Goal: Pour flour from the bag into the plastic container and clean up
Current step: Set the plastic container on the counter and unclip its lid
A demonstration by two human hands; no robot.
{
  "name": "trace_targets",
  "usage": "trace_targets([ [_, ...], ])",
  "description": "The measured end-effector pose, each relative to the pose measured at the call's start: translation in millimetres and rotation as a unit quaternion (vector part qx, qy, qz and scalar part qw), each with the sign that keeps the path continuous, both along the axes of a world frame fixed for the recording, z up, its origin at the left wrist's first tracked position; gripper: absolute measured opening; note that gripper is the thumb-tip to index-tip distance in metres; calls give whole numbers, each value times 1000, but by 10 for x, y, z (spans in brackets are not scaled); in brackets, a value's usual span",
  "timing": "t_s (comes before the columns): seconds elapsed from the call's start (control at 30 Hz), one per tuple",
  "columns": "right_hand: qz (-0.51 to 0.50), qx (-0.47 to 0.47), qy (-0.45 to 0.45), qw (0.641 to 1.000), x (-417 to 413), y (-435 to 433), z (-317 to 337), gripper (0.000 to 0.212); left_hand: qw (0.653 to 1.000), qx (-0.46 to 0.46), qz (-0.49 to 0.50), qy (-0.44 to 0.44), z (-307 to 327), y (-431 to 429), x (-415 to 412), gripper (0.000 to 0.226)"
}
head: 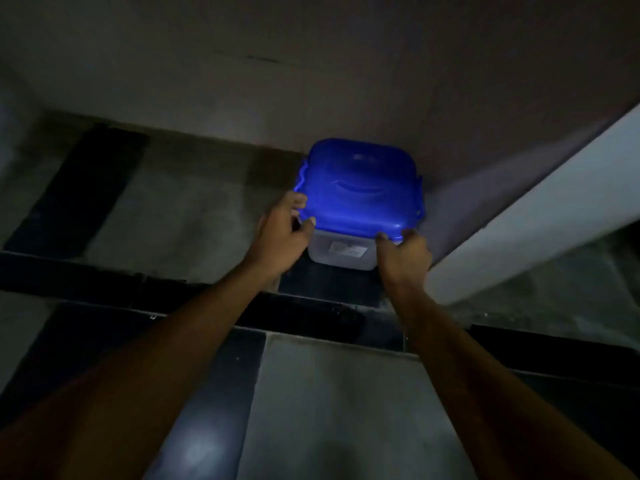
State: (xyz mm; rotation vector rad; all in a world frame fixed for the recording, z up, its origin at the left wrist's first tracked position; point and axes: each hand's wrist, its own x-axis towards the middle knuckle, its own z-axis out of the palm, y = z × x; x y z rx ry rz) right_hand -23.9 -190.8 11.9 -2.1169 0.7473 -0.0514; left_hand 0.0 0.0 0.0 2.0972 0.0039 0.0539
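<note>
Dim shot, head cam looking down — both arms reach fwd to a plastic container (pixel 341 252) with a blue lid (pixel 360 188) on top. Container body is translucent w/ a small white label (pixel 347 250) on the near wall; text too blurred to read. It sits on a dark ledge (pixel 325 289), tucked in a recess, far side close to the back wall (pixel 311 81).

Left hand (pixel 282 232) is at the lid's near-left corner, fingers curled round the rim, thumb tip on the lid edge — gripping the lid rim. Right hand (pixel 403 254) is at the near-right corner, fingers bent w/ tips on the lid's front edge; knuckles hide the rest, but it reads as a grip on the rim too.

Edges & room: a pale slanted panel (pixel 519 220) runs down the right side, just beside the container's right clip (pixel 420 199) and touching-close to the right hand — tight there. Left of the container the recess floor (pixel 166 209) is bare, w/ a dark band (pixel 79 185) crossing it well apart from the lid — plenty of room that side. Near side, the ledge's front edge drops to a lower surface (pixel 329 393) under the forearms, grey w/ a dark strip beside it.
</note>
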Motion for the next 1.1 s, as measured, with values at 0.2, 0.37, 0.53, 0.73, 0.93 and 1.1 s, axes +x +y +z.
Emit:
trace_targets([
  [0.2,-80,72,24,994,434,-61,-463,62,981,-48,108,154,-376,-115,594,65],
  [0.37,-152,112,8,982,713,-116,-717,77,965,-142,92,200,-708,-121,955,56],
  [0.53,-150,108,20,983,568,-96,-743,87,937,-232,83,248,-689,-3,873,42],
  [0.73,-142,241,46,959,14,86,-556,96,916,-255,114,287,-412,491,190,14],
  [0.93,-66,275,79,956,-728,453,7,81,881,-298,176,323,333,1049,-789,39],
  [1.1,-2,244,105,964,-1194,855,906,74,857,-319,229,333,1246,1546,-1496,35],
])
